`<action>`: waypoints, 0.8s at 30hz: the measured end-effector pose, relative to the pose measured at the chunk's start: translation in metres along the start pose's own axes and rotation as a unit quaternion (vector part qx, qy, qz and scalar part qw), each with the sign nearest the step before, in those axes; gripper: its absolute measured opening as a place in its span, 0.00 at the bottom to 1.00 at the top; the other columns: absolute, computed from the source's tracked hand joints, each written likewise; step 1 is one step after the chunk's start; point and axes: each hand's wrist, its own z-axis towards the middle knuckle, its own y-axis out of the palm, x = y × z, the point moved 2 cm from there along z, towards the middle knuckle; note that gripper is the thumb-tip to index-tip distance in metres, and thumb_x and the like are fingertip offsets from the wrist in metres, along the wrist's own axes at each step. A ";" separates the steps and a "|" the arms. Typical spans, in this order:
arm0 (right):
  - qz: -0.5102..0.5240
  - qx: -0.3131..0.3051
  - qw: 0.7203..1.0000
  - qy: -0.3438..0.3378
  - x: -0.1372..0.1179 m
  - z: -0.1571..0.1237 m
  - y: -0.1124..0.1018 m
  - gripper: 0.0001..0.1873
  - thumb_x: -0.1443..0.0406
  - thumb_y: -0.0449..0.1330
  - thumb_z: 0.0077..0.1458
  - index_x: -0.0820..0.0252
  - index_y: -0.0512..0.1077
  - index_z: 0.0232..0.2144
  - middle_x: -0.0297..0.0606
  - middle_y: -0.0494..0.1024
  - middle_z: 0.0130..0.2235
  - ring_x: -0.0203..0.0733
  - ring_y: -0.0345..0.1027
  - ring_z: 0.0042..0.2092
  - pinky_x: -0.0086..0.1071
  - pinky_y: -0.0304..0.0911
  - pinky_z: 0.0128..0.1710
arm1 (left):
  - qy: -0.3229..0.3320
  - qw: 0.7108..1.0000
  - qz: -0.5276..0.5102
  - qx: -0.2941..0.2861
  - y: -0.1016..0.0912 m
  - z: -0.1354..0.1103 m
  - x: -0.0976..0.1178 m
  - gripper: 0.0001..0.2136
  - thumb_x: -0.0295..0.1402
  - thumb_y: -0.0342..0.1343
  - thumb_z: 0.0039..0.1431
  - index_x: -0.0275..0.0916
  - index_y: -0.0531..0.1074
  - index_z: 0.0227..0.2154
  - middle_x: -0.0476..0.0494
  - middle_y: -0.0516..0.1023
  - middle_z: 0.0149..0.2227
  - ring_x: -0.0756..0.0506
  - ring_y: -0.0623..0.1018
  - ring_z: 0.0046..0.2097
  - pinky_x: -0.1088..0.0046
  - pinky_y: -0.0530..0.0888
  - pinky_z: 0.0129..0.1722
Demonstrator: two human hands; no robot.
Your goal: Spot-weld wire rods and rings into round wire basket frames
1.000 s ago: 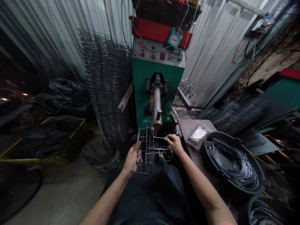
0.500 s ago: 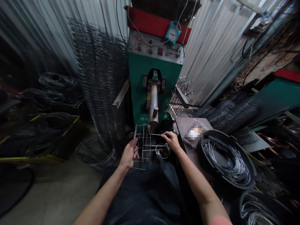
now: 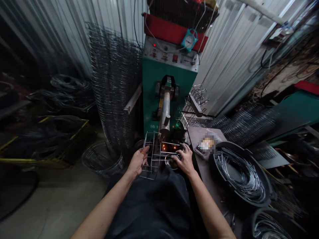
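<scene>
While a yellow-edged crate [image 3: 79, 130] sits at the far left with dark coils in it, a round wire basket [image 3: 101, 161] stands on the floor nearer to me, just in front of a tall stack of wire pieces [image 3: 112, 89]. My left grip [image 3: 138, 161] is closed on the left side of a wire frame [image 3: 154, 163], thumb uppermost, holding it above my dark-covered lap. The frame's upper part is right by the lower end of the metal arm [image 3: 165, 109] of a green machine [image 3: 152, 83], and small orange sparks [image 3: 163, 146] glow just below that end. Farther right, my right grip [image 3: 184, 160] is partly open, thumb and fingers parted at the ends of the frame's rods; I cannot tell whether it has hold of any. Beyond it lies a brown surface [image 3: 206, 166], then a black tub [image 3: 269, 194] with bright wire lengths [image 3: 256, 186] curled inside.
</scene>
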 end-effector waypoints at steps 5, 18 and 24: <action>0.070 0.003 0.996 0.047 0.012 -0.008 0.007 0.09 0.59 0.59 0.50 0.57 0.73 0.24 0.42 0.66 0.53 0.51 0.53 0.57 0.46 0.50 0.54 | -0.001 1.000 -0.005 -0.005 -0.002 0.000 -0.001 0.19 0.44 0.60 0.39 0.37 0.65 0.32 0.63 0.55 0.13 0.58 0.51 0.12 0.79 0.60 0.14; 0.101 0.015 0.992 0.070 0.003 0.019 0.022 0.11 0.57 0.62 0.48 0.56 0.72 0.21 0.39 0.69 0.49 0.48 0.57 0.53 0.43 0.48 0.52 | 0.010 1.000 -0.014 -0.002 0.005 0.007 0.000 0.16 0.41 0.59 0.42 0.39 0.63 0.31 0.64 0.55 0.13 0.58 0.51 0.12 0.80 0.55 0.14; 0.101 0.009 0.994 0.042 0.006 0.028 0.021 0.11 0.57 0.61 0.49 0.56 0.72 0.21 0.39 0.71 0.46 0.48 0.59 0.51 0.44 0.47 0.51 | 0.011 1.000 -0.020 0.000 0.004 0.008 -0.001 0.15 0.42 0.58 0.44 0.40 0.63 0.30 0.64 0.54 0.13 0.57 0.51 0.12 0.79 0.55 0.13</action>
